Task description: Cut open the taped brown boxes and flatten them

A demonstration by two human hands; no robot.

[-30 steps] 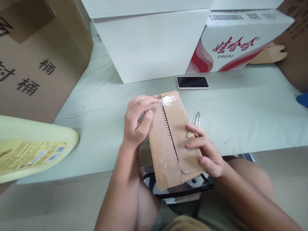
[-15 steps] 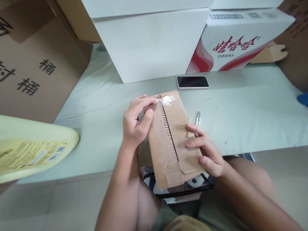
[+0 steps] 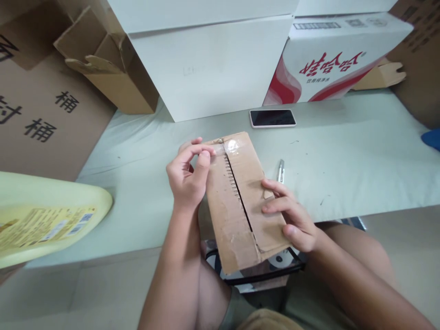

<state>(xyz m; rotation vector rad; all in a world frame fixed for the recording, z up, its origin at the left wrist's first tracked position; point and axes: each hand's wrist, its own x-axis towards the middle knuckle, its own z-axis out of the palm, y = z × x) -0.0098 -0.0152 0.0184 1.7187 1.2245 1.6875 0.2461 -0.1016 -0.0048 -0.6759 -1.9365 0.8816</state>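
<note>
A small brown cardboard box (image 3: 228,206) lies tilted at the table's front edge, its near end jutting out over my lap. A narrow dark slit with a torn, ridged edge runs down the middle of its top. Shiny clear tape (image 3: 220,149) crosses the far end. My left hand (image 3: 189,169) is at the far left corner, thumb and forefinger pinched together at the tape's end. My right hand (image 3: 292,213) grips the right side, fingers on the top and thumb near the front corner. Just beyond its fingertips lies a silver box cutter (image 3: 281,170).
A phone (image 3: 272,118) lies behind the box, before large white cartons (image 3: 209,68). An open brown carton (image 3: 120,91) stands back left beside a large printed carton (image 3: 51,119). A yellow bottle (image 3: 79,201) is at left, a blue object (image 3: 431,139) at far right.
My left hand has drawn slightly left, its thumb and forefinger now closer together at the tape. The open brown carton at the back left has dropped lower and shows its flaps.
</note>
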